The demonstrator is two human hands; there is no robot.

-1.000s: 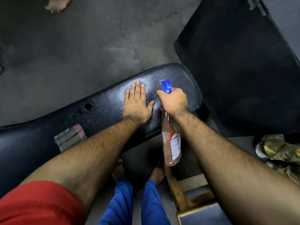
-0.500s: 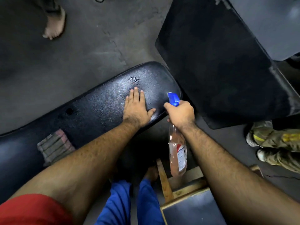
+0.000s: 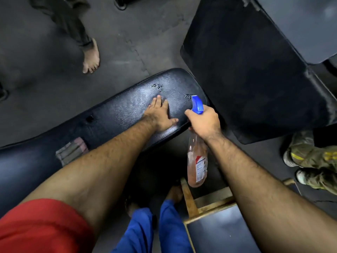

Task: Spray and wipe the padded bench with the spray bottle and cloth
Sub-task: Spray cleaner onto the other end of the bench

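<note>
left hand [image 3: 160,114]: flat, fingers spread, palm down on padded surface [image 3: 113,114] | right hand [image 3: 204,123]: wrapped around neck of spray bottle [image 3: 197,161], just right of left hand at surface's edge, blue nozzle forward, body hanging down | droplets [image 3: 157,86]: ahead of left fingertips | cloth [image 3: 72,152]: on surface, well left, beside left forearm

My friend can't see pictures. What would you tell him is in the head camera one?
A person's right hand aims a spray bottle with a blue nozzle at a black padded bench, while the left hand lies flat on the pad. Wet droplets dot the bench, and a folded cloth waits farther along it.
</note>
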